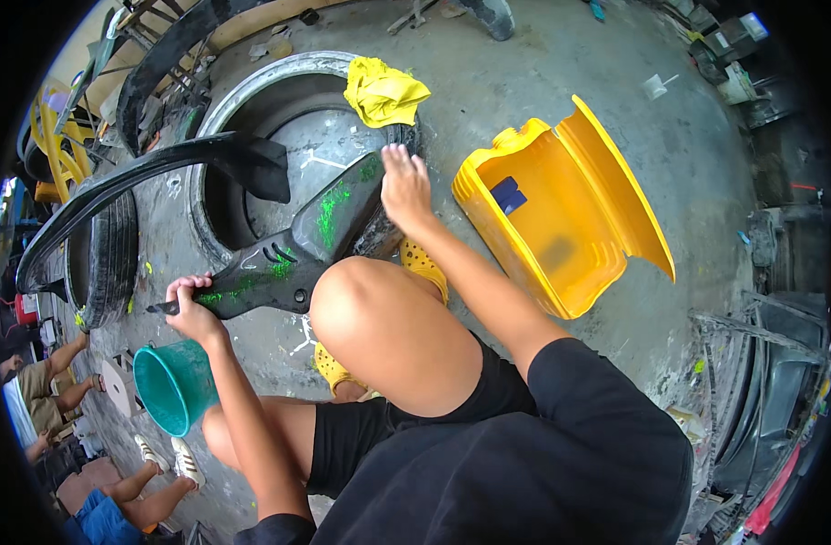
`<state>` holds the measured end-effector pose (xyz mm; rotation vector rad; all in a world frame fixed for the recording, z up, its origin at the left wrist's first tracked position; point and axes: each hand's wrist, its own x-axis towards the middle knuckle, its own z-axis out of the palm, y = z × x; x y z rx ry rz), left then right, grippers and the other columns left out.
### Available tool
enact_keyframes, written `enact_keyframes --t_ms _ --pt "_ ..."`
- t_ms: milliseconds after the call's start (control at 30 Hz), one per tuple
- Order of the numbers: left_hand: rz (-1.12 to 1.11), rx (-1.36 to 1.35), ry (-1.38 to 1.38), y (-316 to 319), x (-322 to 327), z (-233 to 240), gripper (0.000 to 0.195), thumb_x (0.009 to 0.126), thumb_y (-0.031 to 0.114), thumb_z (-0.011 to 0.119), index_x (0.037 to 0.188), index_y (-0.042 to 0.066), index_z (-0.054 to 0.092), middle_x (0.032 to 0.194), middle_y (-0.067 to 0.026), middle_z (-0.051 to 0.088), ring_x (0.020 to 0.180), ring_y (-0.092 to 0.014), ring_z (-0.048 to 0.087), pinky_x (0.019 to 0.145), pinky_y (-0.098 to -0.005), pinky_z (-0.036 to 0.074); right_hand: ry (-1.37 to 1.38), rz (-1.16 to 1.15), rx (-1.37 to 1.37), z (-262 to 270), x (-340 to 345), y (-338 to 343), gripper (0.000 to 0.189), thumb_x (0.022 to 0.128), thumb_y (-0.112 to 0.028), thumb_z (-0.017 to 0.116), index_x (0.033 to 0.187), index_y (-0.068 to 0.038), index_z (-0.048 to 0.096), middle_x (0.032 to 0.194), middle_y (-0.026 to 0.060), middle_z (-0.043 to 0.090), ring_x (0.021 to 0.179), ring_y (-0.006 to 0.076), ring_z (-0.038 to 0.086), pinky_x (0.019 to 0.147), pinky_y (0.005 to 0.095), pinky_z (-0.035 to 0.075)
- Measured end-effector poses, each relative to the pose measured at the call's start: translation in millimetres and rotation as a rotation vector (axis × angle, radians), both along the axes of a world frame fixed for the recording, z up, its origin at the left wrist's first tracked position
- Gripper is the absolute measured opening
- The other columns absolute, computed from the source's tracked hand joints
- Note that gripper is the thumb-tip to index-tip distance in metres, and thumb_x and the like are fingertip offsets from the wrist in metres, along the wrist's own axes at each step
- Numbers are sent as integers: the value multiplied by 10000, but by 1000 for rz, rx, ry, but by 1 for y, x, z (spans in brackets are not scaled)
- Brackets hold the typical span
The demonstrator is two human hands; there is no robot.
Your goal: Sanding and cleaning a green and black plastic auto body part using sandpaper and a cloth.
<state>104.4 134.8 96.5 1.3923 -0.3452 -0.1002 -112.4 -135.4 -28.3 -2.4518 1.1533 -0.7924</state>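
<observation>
A long black molded plastic panel (333,211), probably vehicle trim, lies slantwise over a big tire (214,129). Bright green marks are spread across its surface, and slots and a round hole pierce its middle. My left hand (196,310) grips the narrow end at the left. At the wide far end, my right hand (406,187) lies against the edge with fingers stretched out; whether anything is under the palm is hidden. Just beyond that hand, a crumpled yellow cloth (386,92) drapes over the tire's rim. My raised knee is close against the panel's near side.
A cut-open yellow plastic container (538,225) holding dark blue blocks (508,195) stands right. A green bucket (177,388) is by my left knee. A curved black trim piece (149,163) arches across the left, near another tire (108,259). Two people sit at lower left.
</observation>
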Motion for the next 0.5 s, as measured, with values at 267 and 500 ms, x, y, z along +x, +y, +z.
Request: enact_keyframes --t_ms 267,500 --pt "53 -25 127 13 11 -13 102 825 -56 449 749 9 468 708 -90 497 644 -206 517 715 -392 517 -100 329 -78 6 5 26 363 897 -97 400 1178 1 608 1281 170 591 1275 286 494 1066 482 332" --pt "-24 -15 -112 6 -14 0 125 839 -52 430 742 -15 499 699 -117 544 647 -210 548 774 -420 529 -151 498 -73 25 34 49 359 860 -91 467 1178 -71 633 1250 85 615 1204 217 543 1082 461 308"
